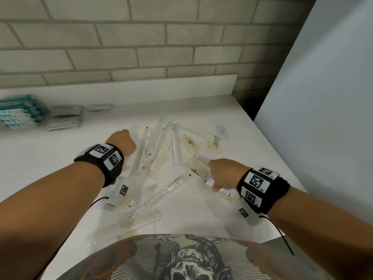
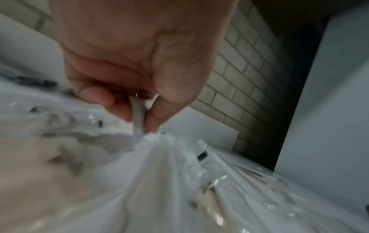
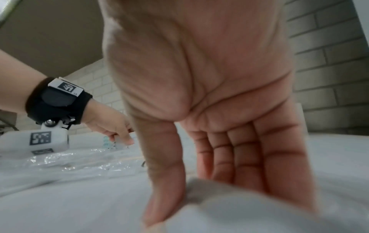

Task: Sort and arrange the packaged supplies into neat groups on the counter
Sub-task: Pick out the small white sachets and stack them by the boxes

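A loose pile of clear plastic packages [image 1: 161, 158] with long tubes and tan pads lies across the middle of the white counter [image 1: 50, 158]. My left hand [image 1: 123, 142] is at the pile's far left side. Its thumb and forefinger pinch the edge of one clear package [image 2: 169, 173], as the left wrist view [image 2: 139, 113] shows. My right hand [image 1: 220, 178] is at the pile's right side. It holds another clear package [image 1: 224, 190] between thumb and straight fingers [image 3: 249, 165]; that package [image 3: 229, 209] fills the blurred foreground of the right wrist view.
Teal-and-white boxes [image 1: 20, 112] are stacked at the back left, with stacks of grey sachets [image 1: 65, 118] beside them. A small white packet [image 1: 222, 132] lies behind the pile. A tall white panel [image 1: 323, 98] stands on the right, a brick wall [image 1: 141, 47] behind.
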